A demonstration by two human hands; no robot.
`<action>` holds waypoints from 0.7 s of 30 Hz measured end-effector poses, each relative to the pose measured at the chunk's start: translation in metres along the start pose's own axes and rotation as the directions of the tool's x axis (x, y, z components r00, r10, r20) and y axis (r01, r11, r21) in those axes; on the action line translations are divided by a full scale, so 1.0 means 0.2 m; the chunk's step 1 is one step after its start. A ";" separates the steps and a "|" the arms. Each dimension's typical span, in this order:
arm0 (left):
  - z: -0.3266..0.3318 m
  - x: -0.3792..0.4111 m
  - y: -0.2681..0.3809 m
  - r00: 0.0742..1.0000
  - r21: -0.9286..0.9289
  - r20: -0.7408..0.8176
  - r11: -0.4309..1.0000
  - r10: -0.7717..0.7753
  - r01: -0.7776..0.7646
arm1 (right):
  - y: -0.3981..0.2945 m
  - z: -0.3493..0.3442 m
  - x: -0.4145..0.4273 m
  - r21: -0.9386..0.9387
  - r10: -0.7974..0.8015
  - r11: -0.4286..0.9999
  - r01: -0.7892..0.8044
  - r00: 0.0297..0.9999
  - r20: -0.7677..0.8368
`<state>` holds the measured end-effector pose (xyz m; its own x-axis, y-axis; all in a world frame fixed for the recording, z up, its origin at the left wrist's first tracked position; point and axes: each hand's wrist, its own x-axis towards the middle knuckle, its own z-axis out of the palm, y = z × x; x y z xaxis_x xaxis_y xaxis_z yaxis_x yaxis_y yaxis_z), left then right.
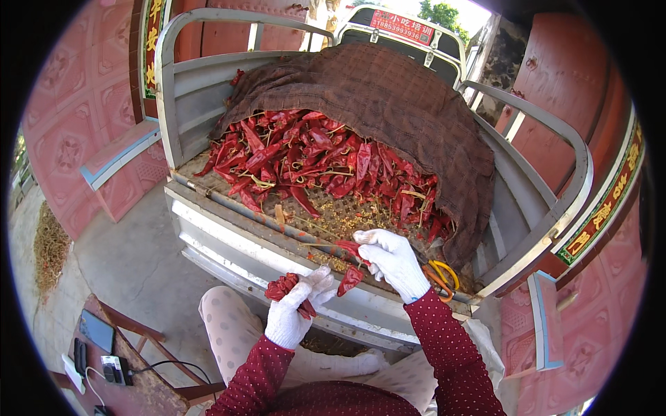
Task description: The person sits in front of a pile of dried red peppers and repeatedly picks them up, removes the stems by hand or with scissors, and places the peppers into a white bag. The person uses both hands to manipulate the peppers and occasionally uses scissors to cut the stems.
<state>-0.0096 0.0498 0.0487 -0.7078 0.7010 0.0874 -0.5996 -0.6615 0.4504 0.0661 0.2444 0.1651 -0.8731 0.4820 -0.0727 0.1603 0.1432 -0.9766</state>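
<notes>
Both of my hands wear white knit gloves. My left hand (294, 307) is closed around a bunch of dried red chilli peppers (281, 287), held in front of the lowered tailgate (234, 242). My right hand (393, 259) is over the edge of the cargo bed and pinches a red chilli pepper (349, 246) near its fingertips. Another red pepper (351, 280) hangs just below those fingers; whether it is gripped too is hard to tell. A large heap of dried red chillies (317, 151) lies in the bed beyond, with loose yellow seeds (343, 216) before it.
A brown cloth (385, 93) covers the heap's back and right side. Orange-handled scissors (439, 278) lie right of my right hand. Metal side rails (541, 130) flank the bed. At lower left, a wooden bench (140, 387) holds a phone (97, 331) and a cabled device (115, 370).
</notes>
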 end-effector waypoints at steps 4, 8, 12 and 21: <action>-0.02 0.02 -0.01 0.998 0.023 0.043 0.999 0.041 -0.042 | -0.02 0.02 -0.14 -0.054 -0.043 0.997 0.056 0.977 0.211; 0.01 -0.01 -0.08 0.997 0.108 -0.061 0.994 0.042 -0.035 | 0.00 0.15 -0.21 -0.207 -0.098 0.966 0.156 0.959 0.266; 0.03 -0.01 -0.10 0.984 0.080 -0.161 0.994 0.081 -0.069 | 0.09 0.26 -0.26 -0.331 -0.199 0.908 0.257 0.960 0.199; -0.13 0.07 -0.17 0.983 -0.225 -0.143 0.963 0.115 -0.145 | 0.15 0.31 -0.36 -0.162 0.007 0.987 0.024 0.982 0.187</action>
<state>-0.0084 0.0752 0.0110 -0.8179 0.5753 0.0105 -0.5591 -0.7991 0.2211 0.1058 0.1606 0.1293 -0.9428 0.3125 -0.1162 0.2119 0.2927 -0.9324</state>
